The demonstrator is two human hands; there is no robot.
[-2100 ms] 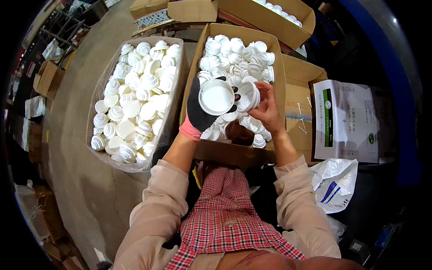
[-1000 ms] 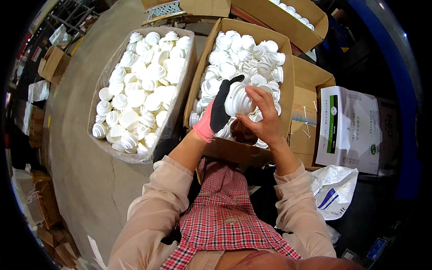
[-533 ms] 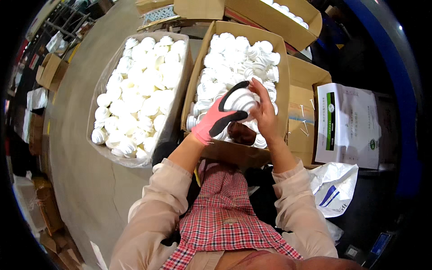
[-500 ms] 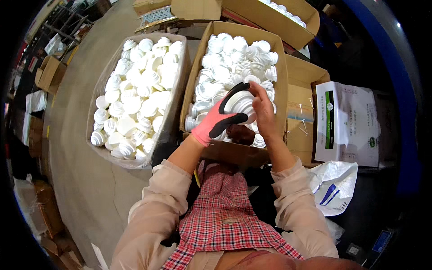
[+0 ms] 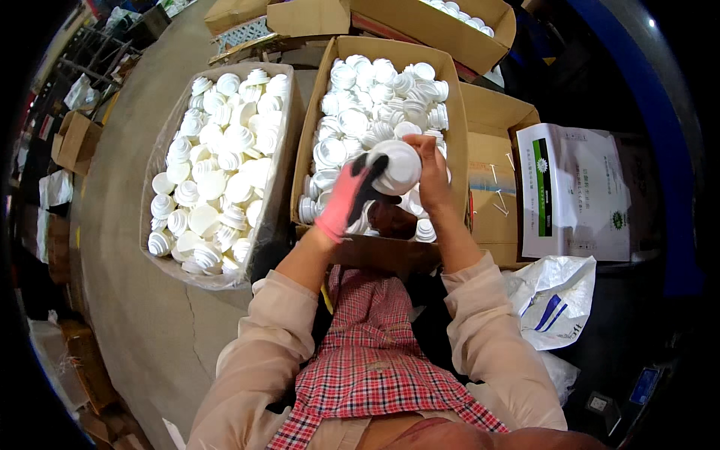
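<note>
A round white plastic part (image 5: pixel 397 166) with a smooth, domed upper face is held between my two hands above a carton. My left hand (image 5: pixel 349 196), in a pink glove with black fingers, is closed round its left side. At its right edge, the bare fingers of my right hand (image 5: pixel 433 172) grip it. Below lies the open cardboard carton (image 5: pixel 460 142), filled with similar white ridged caps (image 5: pixel 352 120). A dark brown gap shows among them near the carton's front wall.
On the left stands a plastic-lined box (image 5: pixel 287 161) heaped with white caps. To the right are an open carton (image 5: pixel 487 240) with several thin white pieces, a printed white box (image 5: pixel 577 195) and a crumpled white bag (image 5: pixel 551 300). Another carton (image 5: pixel 420 37) of white parts sits behind.
The white part has turned in my hands: its ridged side showed before, and its smooth domed face shows now. My left fingers have closed further round it.
</note>
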